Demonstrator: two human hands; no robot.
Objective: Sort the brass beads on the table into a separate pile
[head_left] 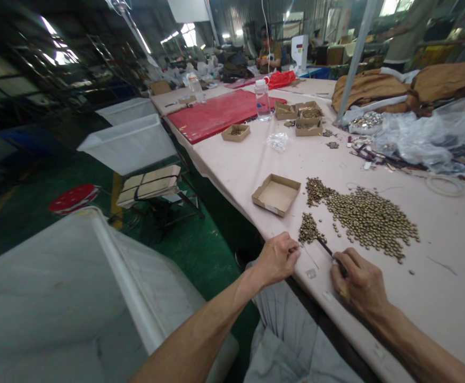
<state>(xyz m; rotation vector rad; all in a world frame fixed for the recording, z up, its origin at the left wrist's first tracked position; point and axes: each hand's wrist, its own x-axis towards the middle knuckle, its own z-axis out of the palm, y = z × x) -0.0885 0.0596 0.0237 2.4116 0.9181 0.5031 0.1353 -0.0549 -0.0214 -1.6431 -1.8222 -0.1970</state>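
My right hand (360,282) is closed around a thin, dark, pointed tool (325,246); which kind of tool I cannot make out. Its tip touches a small heap of bronze-coloured, round metal studs (308,230) close to the table's front edge. A much larger spread of the same studs (372,221) lies just beyond, to the right. Left of the small heap, my left hand (279,257) rests at the table edge with fingers curled together; anything inside them is hidden. A shallow cardboard tray (277,193) sits on the table past my left hand.
Small cardboard boxes with metal pieces (235,133) stand farther back, near a water bottle (263,101) and a red board (216,114). Plastic bags (416,133) and brown fabric lie at right. A large white bin (108,255) and a stool are at left. A person sits far back.
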